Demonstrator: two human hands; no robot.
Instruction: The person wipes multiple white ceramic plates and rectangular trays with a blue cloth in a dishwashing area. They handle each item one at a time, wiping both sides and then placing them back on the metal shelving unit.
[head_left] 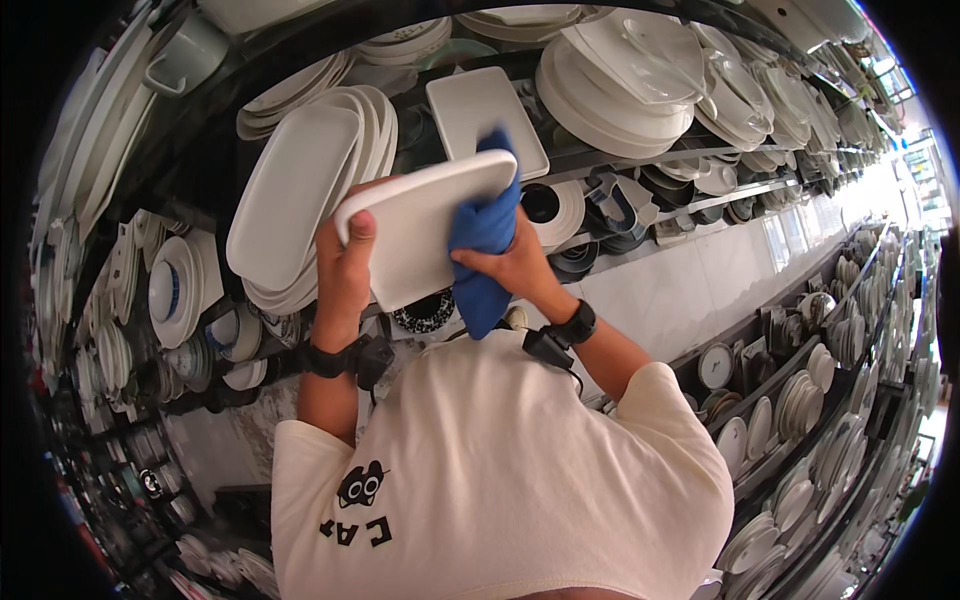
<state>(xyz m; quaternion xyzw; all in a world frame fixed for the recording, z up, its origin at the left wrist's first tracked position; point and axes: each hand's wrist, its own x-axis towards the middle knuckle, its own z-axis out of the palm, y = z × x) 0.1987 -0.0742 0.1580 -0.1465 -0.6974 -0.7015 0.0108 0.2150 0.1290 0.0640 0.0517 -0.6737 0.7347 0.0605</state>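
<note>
A white rectangular plate (412, 235) with rounded corners is held up, tilted, in front of my chest. My left hand (345, 265) grips its left edge, thumb on the upper face and the other fingers hidden behind. At the plate's right side, my right hand (515, 258) is closed on a blue cloth (487, 235), which is folded over the edge and pressed against the plate. Part of the cloth hangs below it. Another white rectangular plate (480, 105) lies on the shelf just beyond. To the left leans a stack of long white oval-ended platters (292, 195).
Large round white plates (615, 85) are piled on the shelf at the far right. Below it, a lower shelf carries bowls and black-centred dishes (555, 210). More crockery racks (790, 400) line the right side, across a pale tiled floor (690, 270). A grey pot (187, 55) stands far left.
</note>
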